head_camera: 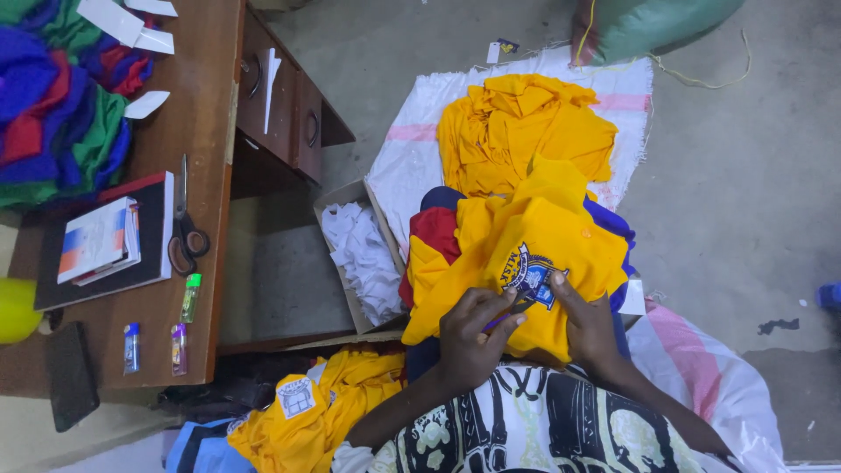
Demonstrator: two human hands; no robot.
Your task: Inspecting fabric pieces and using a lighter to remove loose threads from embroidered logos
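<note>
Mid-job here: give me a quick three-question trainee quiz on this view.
1. True or false: the left hand holds a small purple tool against the yellow shirt.
2. Where are the scissors? A) wooden desk B) cardboard box C) floor
3. What does the right hand rest beside on the shirt?

Key: 1 true; 2 A; 3 the blue sewn badge.
</note>
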